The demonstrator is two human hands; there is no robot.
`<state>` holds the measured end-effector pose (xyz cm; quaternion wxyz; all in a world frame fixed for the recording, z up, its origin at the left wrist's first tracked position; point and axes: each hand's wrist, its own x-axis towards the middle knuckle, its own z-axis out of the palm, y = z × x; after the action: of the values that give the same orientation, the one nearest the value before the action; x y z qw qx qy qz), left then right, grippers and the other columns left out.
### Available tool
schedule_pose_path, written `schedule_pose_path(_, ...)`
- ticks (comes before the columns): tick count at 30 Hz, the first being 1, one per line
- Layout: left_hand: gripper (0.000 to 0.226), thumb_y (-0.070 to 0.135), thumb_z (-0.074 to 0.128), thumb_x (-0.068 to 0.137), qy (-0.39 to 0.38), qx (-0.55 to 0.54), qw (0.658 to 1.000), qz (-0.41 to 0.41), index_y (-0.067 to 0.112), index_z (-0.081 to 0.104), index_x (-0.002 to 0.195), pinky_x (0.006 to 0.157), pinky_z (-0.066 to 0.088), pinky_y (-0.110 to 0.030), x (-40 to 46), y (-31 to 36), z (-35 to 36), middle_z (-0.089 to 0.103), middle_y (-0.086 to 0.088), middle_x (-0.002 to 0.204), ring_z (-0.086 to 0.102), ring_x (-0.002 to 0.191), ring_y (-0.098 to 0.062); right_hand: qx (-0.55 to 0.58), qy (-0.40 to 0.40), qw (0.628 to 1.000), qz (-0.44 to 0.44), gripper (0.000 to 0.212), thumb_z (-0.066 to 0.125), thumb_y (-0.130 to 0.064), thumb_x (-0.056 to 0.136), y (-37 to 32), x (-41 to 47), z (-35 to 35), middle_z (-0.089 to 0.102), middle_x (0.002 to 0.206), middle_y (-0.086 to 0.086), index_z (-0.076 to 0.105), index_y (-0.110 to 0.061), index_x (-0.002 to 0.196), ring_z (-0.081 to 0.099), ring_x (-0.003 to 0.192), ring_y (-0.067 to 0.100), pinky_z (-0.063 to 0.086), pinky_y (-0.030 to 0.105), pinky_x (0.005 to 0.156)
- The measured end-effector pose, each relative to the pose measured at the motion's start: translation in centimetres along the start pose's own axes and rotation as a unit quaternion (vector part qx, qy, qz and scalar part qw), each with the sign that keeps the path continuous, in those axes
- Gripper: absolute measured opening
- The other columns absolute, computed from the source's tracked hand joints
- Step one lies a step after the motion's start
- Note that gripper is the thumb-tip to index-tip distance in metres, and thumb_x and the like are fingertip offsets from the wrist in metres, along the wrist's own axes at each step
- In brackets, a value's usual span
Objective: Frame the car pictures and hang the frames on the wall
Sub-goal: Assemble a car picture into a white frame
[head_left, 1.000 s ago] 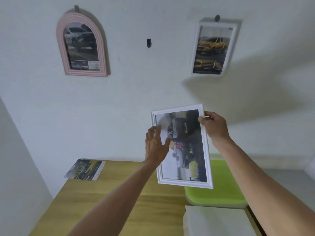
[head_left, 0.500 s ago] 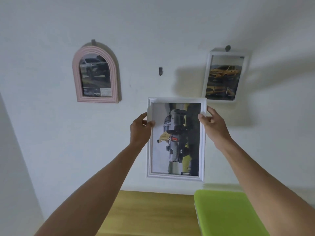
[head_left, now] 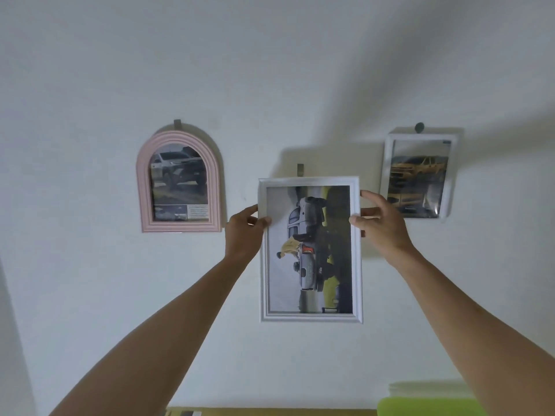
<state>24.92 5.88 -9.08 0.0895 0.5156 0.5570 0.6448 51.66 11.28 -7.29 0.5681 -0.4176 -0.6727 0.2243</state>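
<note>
Fingers [head_left: 264,220] of both our hands pinch the white frame [head_left: 310,318] just under the middle hook [head_left: 300,169]; two frames already hang, this third remains.

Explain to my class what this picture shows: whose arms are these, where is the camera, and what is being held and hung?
No machine here: a person wears one wide-angle camera on the head, so the two bare arms reaching up from below are their own. The left hand and the right hand each take a grip on one side of a white frame holding a car picture turned sideways. Its top edge sits just under a small wall hook. Whether it has caught the hook cannot be seen. Two frames already hang on the wall: a pink arched frame on the left and a second white frame on the right, each with a car picture. At the bottom edge, a strip of wooden table and something lime green show.
</note>
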Motion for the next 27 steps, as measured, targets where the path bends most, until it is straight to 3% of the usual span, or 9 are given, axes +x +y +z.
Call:
schedule_pose_path(5, 0.031, 0.020, 0.067, 0.091, -0.010, 0.047, 0.998, 0.034, 0.019, 0.068, 0.122, 0.052, 0.042, -0.012, 3.0, 0.3, -0.1, 0.064, 0.002, 0.065, 0.051, 0.055, -0.010, -0.007, 0.015, 1.000, -0.002, 0.057, 0.074, -0.019, 0.087, -0.3, 1.9, 1.4, 0.062, 0.129, 0.000, 0.054, -0.033, 0.137, 0.062, 0.110, 0.020, 0.057, 0.045, 0.092)
schedule_pose_path(8, 0.025, 0.019, 0.066, 0.091, -0.015, 0.093, 0.994, 0.056, 0.015, 0.072, 0.114, 0.054, 0.041, -0.013, 4.4, 0.1, -0.1, 0.068, -0.001, 0.071, 0.056, 0.060, -0.013, -0.016, 0.024, 1.000, 0.011, 0.057, 0.074, -0.018, 0.086, -0.5, 3.2, 2.3, 0.067, 0.109, -0.004, 0.055, -0.033, 0.137, 0.064, 0.102, 0.017, 0.056, 0.045, 0.093)
schedule_pose_path(12, 0.023, 0.016, 0.065, 0.091, -0.018, 0.114, 0.992, 0.054, 0.011, 0.072, 0.112, 0.055, 0.038, -0.014, 5.9, -0.6, 0.4, 0.066, -0.001, 0.072, 0.056, 0.060, -0.011, -0.032, 0.028, 0.999, 0.016, 0.055, 0.070, -0.017, 0.090, -0.1, 4.7, 3.6, 0.066, 0.106, -0.002, 0.053, -0.031, 0.140, 0.062, 0.101, 0.019, 0.049, 0.027, 0.086)
schedule_pose_path(16, 0.039, 0.012, 0.064, 0.091, -0.022, 0.134, 0.989, 0.059, 0.010, 0.058, 0.129, 0.060, 0.043, -0.017, 6.2, -1.8, 1.3, 0.068, -0.009, 0.090, 0.058, 0.071, -0.019, -0.046, 0.050, 0.998, 0.009, 0.052, 0.065, -0.014, 0.093, 1.1, 4.7, 5.1, 0.064, 0.111, 0.001, 0.050, -0.026, 0.142, 0.058, 0.092, 0.015, 0.040, 0.010, 0.068)
schedule_pose_path(19, 0.046, 0.015, 0.062, 0.092, -0.017, 0.149, 0.986, 0.076, 0.015, 0.049, 0.136, 0.071, 0.056, -0.029, 6.2, -2.8, 1.8, 0.067, -0.008, 0.107, 0.064, 0.083, -0.023, -0.056, 0.060, 0.997, -0.008, 0.053, 0.065, -0.014, 0.094, 2.1, 4.4, 6.0, 0.063, 0.116, 0.004, 0.048, -0.024, 0.144, 0.059, 0.090, 0.016, 0.045, 0.019, 0.082)
schedule_pose_path(22, 0.045, 0.019, 0.062, 0.092, 0.003, 0.181, 0.979, 0.091, 0.016, 0.045, 0.134, 0.080, 0.059, -0.046, 6.3, -2.9, 2.0, 0.064, -0.008, 0.116, 0.064, 0.094, -0.030, -0.075, 0.068, 0.995, -0.020, 0.052, 0.066, -0.015, 0.094, 2.4, 4.5, 6.4, 0.066, 0.114, 0.008, 0.049, -0.021, 0.142, 0.064, 0.095, 0.023, 0.052, 0.032, 0.093)
schedule_pose_path(27, 0.038, 0.018, 0.062, 0.093, 0.011, 0.214, 0.971, 0.103, 0.010, 0.049, 0.128, 0.081, 0.058, -0.048, 6.4, -2.7, 2.0, 0.061, -0.011, 0.116, 0.062, 0.096, -0.032, -0.080, 0.063, 0.994, -0.035, 0.046, 0.062, -0.013, 0.097, 2.5, 4.6, 6.4, 0.067, 0.116, 0.010, 0.050, -0.017, 0.140, 0.064, 0.104, 0.027, 0.050, 0.034, 0.093)
